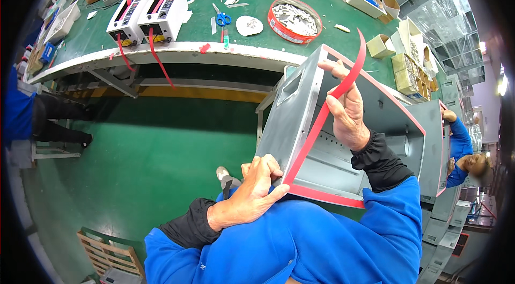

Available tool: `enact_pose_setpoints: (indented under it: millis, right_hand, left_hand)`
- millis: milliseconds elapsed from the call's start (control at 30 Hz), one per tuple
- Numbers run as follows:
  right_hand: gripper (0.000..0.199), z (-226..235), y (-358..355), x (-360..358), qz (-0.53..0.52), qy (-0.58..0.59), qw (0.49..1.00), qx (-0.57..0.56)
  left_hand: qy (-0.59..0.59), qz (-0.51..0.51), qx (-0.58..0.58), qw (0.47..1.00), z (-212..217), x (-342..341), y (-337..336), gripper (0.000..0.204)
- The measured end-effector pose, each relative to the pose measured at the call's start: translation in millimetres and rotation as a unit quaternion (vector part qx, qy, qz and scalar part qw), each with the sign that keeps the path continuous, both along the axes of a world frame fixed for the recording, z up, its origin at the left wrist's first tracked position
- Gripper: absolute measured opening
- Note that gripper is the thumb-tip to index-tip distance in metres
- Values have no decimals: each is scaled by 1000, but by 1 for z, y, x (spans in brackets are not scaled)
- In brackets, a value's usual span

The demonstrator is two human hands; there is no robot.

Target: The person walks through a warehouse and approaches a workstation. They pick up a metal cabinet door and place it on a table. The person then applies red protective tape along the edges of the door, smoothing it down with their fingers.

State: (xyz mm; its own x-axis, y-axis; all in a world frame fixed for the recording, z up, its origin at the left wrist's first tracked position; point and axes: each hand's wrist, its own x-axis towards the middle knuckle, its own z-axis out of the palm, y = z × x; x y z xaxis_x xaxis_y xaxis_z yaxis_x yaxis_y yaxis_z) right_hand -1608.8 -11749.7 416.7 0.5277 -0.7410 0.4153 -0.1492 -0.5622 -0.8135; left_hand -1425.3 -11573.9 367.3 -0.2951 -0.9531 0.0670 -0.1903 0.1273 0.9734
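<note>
A grey sheet-metal box (289, 107) leans in front of me with its open side facing up towards me. Pink-red tape lies along its near rim and its far right rim. From the near left corner a loose strip of red tape (315, 136) rises along the left edge, its free end curling up past the top. My right hand (347, 109) pinches this strip between thumb and fingers over the box opening. At the near left corner my left hand (252, 193) is closed around the box edge, its thumb against the tape at the corner.
On the green workbench (188, 21) stand two white tape dispensers (163, 15) with red strips hanging down. A round tub of small white parts (294, 20), blue-handled scissors (222, 17) and cartons (406, 72) are there too. Another person (460, 144) works at the right; a wooden pallet (110, 254) lies lower left.
</note>
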Motion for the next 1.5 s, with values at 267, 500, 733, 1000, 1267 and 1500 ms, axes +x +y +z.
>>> enact_pose_setpoints:
  millis: [267, 500, 733, 1000, 1267, 1500]
  right_hand:
    - [39, -14, -11, 0, 23, 65, 997, -26]
    - [36, -20, -12, -4, 8, 111, 991, -68]
    - [32, -18, -13, -3, 12, 122, 988, -94]
    - [33, -20, -14, -4, 10, 117, 989, -88]
    - [33, -22, -12, -6, 17, 120, 989, -84]
    - [45, -20, -19, -3, 0, 1, 1000, 13]
  left_hand:
    - [-8, -1, -13, 1000, -2, 0, 0, 29]
    - [10, 2, -22, 1000, -3, -2, 1, 29]
    - [11, -6, -20, 1000, -5, -2, 1, 29]
    - [19, -8, -14, 1000, -5, -2, 2, 28]
    - [12, -3, -13, 1000, -5, -4, 3, 28]
    - [6, 38, -29, 999, -1, -5, 2, 28]
